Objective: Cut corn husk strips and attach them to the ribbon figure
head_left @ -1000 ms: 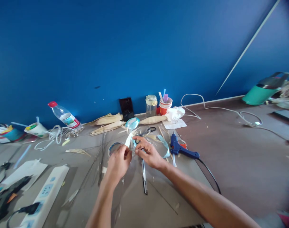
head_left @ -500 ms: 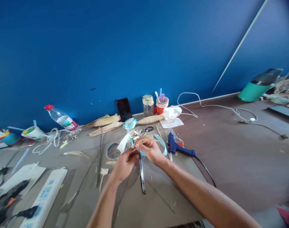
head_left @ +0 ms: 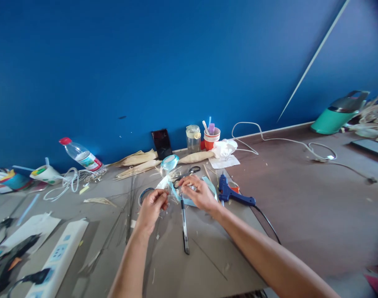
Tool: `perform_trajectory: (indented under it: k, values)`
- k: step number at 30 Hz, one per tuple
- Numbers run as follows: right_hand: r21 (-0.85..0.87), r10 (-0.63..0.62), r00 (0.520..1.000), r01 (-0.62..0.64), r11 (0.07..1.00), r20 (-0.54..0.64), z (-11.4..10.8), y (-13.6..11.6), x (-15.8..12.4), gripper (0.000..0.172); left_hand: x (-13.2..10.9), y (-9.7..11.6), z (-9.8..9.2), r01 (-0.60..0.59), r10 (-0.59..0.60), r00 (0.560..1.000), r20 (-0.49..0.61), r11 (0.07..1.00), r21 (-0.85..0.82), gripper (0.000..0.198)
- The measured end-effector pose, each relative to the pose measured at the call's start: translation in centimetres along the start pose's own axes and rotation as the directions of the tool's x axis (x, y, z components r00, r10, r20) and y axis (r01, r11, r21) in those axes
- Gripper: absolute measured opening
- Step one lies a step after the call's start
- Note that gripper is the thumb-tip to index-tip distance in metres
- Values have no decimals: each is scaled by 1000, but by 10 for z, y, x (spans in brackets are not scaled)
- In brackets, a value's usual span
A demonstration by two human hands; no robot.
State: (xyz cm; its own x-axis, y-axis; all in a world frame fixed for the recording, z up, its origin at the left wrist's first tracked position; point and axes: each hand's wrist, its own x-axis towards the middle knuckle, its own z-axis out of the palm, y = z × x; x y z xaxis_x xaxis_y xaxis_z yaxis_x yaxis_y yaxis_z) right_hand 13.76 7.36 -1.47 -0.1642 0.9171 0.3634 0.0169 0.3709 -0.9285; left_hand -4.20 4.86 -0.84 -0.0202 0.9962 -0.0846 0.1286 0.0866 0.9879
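Note:
Over the middle of the table, my left hand (head_left: 153,207) is closed in a pinch; whatever lies between its fingertips is too small to make out. My right hand (head_left: 199,193) hovers just right of it with fingers curved and apart, nothing visible in them. Close to those fingertips are black-handled scissors (head_left: 194,169), partly hidden by the hand. A pale blue ribbon (head_left: 211,187) curls behind and beside the right hand. Below it lies a clear pen with a black cap (head_left: 185,236). A tape roll (head_left: 143,194) is partly covered by my left hand.
A blue glue gun (head_left: 235,194) with its cord lies to the right. Dried husks (head_left: 137,158), a black phone (head_left: 161,143), a jar (head_left: 193,140) and paper cups (head_left: 211,140) line the blue wall. Thin wires (head_left: 130,207), a bottle (head_left: 83,156) and a power strip (head_left: 60,256) are left.
My hands have moved apart, the left one down and leftward, the right fingers loosening. The pale flower-like piece seen behind the hands is no longer visible; a scissor handle shows there.

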Motion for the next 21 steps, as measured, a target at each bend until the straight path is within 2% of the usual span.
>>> perform_trajectory:
  k: [2, 5, 8, 12, 14, 17, 21]
  values:
    - [-152, -61, 990, 81, 985, 129, 1, -3, -2, 11, 3, -1, -4, -5, 8, 999, -52, 999, 50, 28]
    - [-279, -138, 951, 217, 935, 277, 9, -3, -9, 14, 5, -3, -8, -29, 49, 993, -104, 981, 191, 29]
    - [-409, -161, 924, 304, 861, 348, 16, 3, -14, 14, 7, -5, -9, -43, 75, 991, -107, 958, 282, 29]
    - [-526, -138, 919, 329, 785, 369, 19, 11, -16, 12, 10, -13, -8, -56, 99, 989, -113, 941, 334, 27]
    - [-518, -166, 936, 313, 796, 310, 18, 13, -14, 12, 11, -15, -7, -66, 114, 986, -123, 937, 343, 28]
    - [-473, -204, 973, 229, 851, 105, 11, 13, -8, 12, 11, -16, -6, -58, 102, 987, -123, 946, 318, 28]
    - [-393, -116, 982, 49, 918, -150, -3, 13, 3, 13, 10, -15, -2, -37, 64, 993, -100, 966, 256, 30]
